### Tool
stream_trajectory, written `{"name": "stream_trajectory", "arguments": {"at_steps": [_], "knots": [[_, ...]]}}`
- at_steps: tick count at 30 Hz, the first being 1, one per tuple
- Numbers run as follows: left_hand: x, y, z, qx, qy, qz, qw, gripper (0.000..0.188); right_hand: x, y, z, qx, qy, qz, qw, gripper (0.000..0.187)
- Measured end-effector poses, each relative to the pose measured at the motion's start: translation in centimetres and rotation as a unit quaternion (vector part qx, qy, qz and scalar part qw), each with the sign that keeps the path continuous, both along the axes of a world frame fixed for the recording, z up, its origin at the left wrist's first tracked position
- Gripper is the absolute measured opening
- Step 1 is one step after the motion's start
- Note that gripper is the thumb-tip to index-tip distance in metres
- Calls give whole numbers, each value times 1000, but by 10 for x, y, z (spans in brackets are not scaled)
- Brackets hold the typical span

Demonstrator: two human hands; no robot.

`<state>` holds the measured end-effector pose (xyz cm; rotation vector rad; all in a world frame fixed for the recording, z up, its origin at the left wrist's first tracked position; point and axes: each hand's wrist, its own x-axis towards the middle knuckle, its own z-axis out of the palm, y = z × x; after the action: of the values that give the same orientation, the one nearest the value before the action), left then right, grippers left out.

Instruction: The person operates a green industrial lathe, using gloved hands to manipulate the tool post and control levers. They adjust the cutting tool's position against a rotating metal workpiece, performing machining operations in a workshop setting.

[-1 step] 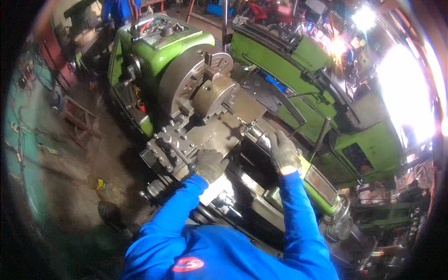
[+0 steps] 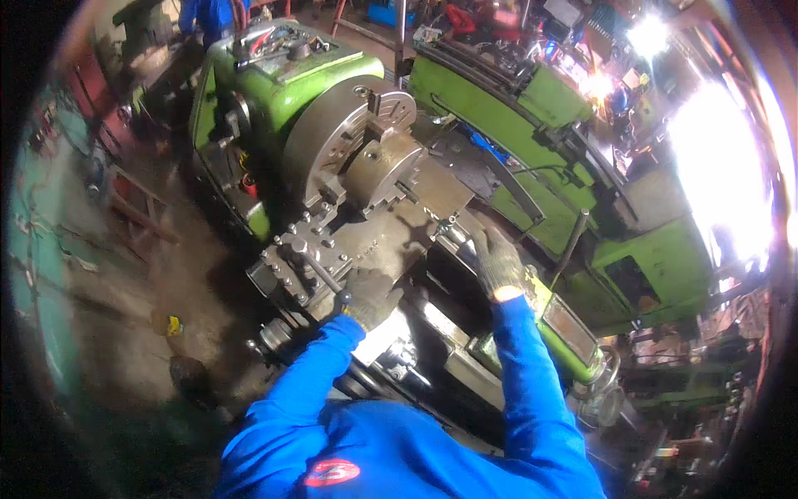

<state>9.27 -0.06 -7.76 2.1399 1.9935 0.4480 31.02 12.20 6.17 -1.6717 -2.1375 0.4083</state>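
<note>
Gloved left hand (image 2: 374, 301) just right of tool post (image 2: 298, 258), grip hard to tell. Gloved right hand (image 2: 500, 264) over tailstock (image 2: 568, 324), grip unclear too. Lathe chuck (image 2: 378, 176) ahead of left hand.

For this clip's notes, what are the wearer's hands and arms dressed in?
The left hand and right hand wear dark greyish gloves. Bright blue long sleeves cover both arms; the matching top bears a red oval patch with a white mark.
</note>
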Motion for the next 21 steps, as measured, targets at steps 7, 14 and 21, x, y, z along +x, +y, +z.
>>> {"name": "stream_trajectory", "arguments": {"at_steps": [7, 14, 21], "knots": [[-24, -40, -27, 135, -55, -29, 989, 29, -47, 53, -49, -12, -124, -43, 991, 39], [-12, -36, -52, 116, -82, -11, 990, 22, -50, 78, -61, -38, -363, -23, 931, 47], [1, -37, -79, 67, -159, -38, 984, 38, -103, 61, -26, -77, -407, -98, 905, 45]]}}
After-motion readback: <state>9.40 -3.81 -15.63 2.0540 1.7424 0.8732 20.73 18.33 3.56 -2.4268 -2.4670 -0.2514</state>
